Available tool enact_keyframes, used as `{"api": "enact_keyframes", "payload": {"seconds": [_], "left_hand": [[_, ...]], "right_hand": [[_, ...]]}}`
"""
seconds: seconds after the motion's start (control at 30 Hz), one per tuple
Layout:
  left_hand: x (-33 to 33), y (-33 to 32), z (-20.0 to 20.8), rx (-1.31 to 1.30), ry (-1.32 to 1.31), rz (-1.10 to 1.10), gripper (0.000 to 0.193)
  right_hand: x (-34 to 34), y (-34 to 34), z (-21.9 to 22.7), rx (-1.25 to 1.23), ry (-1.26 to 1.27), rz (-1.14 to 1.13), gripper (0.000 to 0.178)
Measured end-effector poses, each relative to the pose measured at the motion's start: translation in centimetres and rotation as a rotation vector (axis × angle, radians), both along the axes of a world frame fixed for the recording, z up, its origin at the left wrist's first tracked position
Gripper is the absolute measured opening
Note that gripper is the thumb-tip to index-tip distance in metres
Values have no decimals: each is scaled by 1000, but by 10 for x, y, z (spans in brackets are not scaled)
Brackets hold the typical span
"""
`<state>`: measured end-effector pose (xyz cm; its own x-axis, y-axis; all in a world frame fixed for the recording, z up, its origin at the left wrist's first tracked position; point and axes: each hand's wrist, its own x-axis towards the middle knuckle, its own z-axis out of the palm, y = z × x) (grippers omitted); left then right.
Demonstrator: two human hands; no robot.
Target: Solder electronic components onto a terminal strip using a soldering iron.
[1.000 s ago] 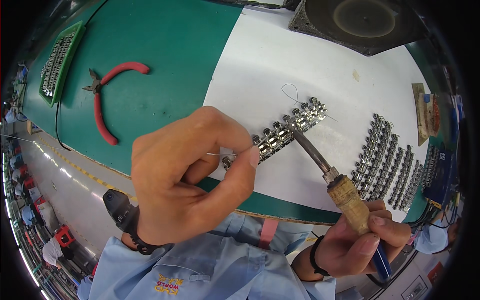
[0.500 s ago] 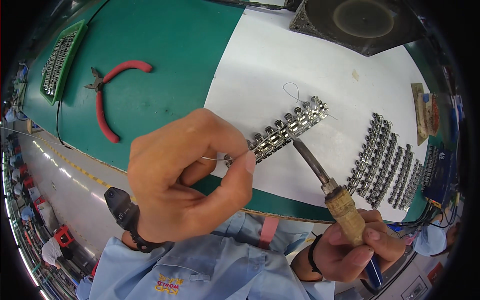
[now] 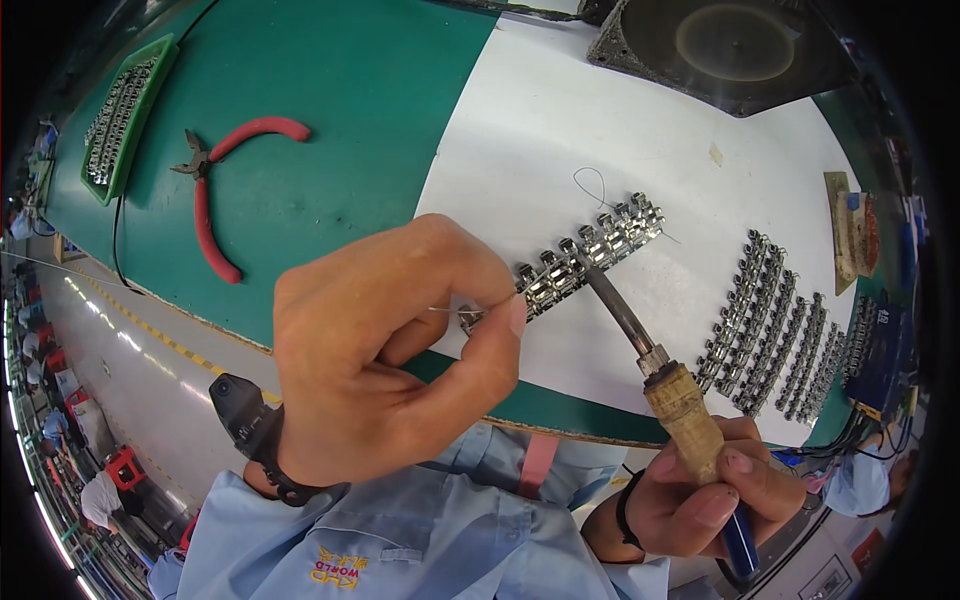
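A soldering iron (image 3: 688, 415) with a worn tan grip and blue end is held in my right hand (image 3: 715, 495). Its dark tip touches or nearly touches a row of small shiny metal connectors (image 3: 565, 272) lying slantwise on the white sheet. My left hand (image 3: 400, 350) is closed, thumb and forefinger pinching a thin silvery wire (image 3: 445, 309) at the near left part of the row. The fingertips hide the wire's front end and some connectors. From the row's far end a fine loop of wire (image 3: 590, 187) sticks up.
White paper (image 3: 520, 130) covers part of the green mat (image 3: 350, 60). Red-handled cutting pliers (image 3: 205, 210) and a green tray (image 3: 150, 90) of connectors lie left. Several finished-looking connector rows (image 3: 745, 310) lie right, near a wooden block (image 3: 842, 235) and a blue box (image 3: 885, 350). A black fan (image 3: 720, 50) stands behind.
My left hand has shifted slightly right with the wire. The iron's tip has moved a little up and left along the row. The whole view has shifted slightly.
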<state>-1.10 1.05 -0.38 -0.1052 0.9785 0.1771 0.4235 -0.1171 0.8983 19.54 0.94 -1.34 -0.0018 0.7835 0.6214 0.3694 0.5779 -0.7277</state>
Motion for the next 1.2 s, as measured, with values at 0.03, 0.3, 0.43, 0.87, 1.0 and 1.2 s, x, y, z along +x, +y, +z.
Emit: {"api": "enact_keyframes", "payload": {"seconds": [0.03,0.3,0.43,0.87,1.0,1.2], "left_hand": [[0,0,0,8,12,0,11],[4,-1,1,-12,-22,57,9],[1,-3,2,3,-37,84,10],[-1,-1,-3,44,2,-7,10],[-1,-1,-4,29,-10,-12,10],[2,1,-7,33,-24,21,10]], "right_hand": [[-1,0,0,2,-11,1,26],[-2,-2,2,15,-81,1,27],[0,-5,-1,40,-72,6,26],[3,-3,-1,51,-22,-10,23],[-1,-1,-1,44,-21,-35,25],[-2,-2,0,-18,4,-27,26]]}}
